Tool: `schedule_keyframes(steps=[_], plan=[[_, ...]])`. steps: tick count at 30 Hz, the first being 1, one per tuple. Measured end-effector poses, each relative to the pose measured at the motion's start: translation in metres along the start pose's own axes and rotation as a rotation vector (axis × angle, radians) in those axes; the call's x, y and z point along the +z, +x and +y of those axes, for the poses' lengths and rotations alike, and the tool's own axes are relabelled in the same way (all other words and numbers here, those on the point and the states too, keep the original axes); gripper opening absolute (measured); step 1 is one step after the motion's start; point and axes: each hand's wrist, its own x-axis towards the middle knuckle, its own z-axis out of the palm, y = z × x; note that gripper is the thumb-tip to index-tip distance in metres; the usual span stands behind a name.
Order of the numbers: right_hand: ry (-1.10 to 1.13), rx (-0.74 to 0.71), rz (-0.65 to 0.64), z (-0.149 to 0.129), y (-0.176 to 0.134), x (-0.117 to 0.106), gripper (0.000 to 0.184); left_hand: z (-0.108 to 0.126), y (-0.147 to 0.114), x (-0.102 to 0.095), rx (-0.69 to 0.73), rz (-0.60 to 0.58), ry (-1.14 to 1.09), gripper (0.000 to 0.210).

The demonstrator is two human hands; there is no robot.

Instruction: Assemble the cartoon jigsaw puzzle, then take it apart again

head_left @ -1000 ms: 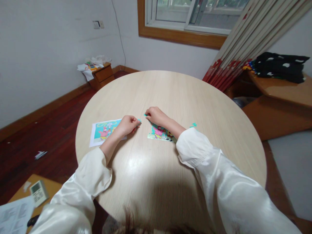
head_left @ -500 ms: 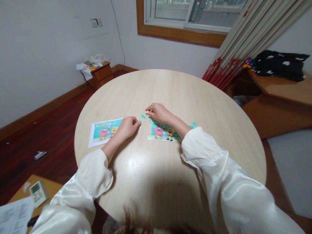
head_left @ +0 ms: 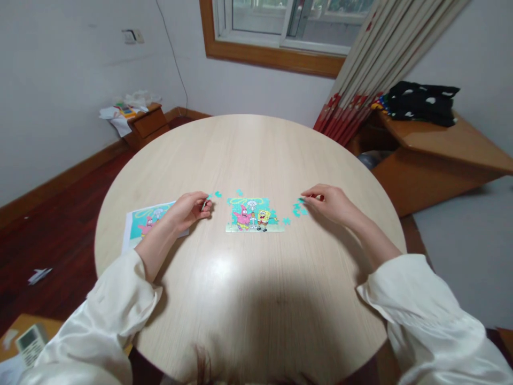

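Observation:
A partly assembled jigsaw puzzle (head_left: 242, 216) with cartoon figures lies flat at the middle of the table. To its left, my left hand (head_left: 186, 211) pinches a small puzzle piece (head_left: 206, 203) between thumb and fingers, above the corner of the printed reference picture (head_left: 146, 218). My wrist and hand cover part of that print. Off to the right of the puzzle, my right hand (head_left: 331, 203) has its fingertips closed at a teal puzzle piece (head_left: 301, 199). Several loose teal pieces (head_left: 296, 209) lie just below those fingertips. Two more loose pieces (head_left: 218, 194) (head_left: 239, 192) rest beyond the puzzle's upper left.
All of this is on a round pale wooden table (head_left: 256, 149). Behind it are a window (head_left: 280, 27) and a curtain (head_left: 360, 69). A brown cabinet (head_left: 436, 160) with a dark cloth stands right; a small wooden stand (head_left: 148, 123) with papers stands back left.
My right hand has moved from above the puzzle's upper left to the loose pieces on the right, uncovering the puzzle. My left hand stays left of the puzzle; the view has shifted right.

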Motion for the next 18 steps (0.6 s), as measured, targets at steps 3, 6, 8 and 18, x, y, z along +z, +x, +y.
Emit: schedule_keyframes(steps=[3,6,8,18], plan=[[0.011,-0.003,-0.002,0.003,-0.016,0.008,0.021,0.005,-0.004,0.001,-0.115,0.053,-0.130,0.017],[0.007,-0.005,0.041,0.007,-0.023,0.014,0.025,0.009,-0.008,0.001,-0.162,0.114,-0.229,0.017],[0.001,-0.002,0.074,0.012,-0.024,0.017,0.028,0.011,-0.009,0.001,-0.160,0.166,-0.236,0.016],[0.031,-0.012,0.069,0.022,-0.012,0.029,0.024,0.021,0.005,-0.004,-0.117,0.141,-0.018,0.017]])
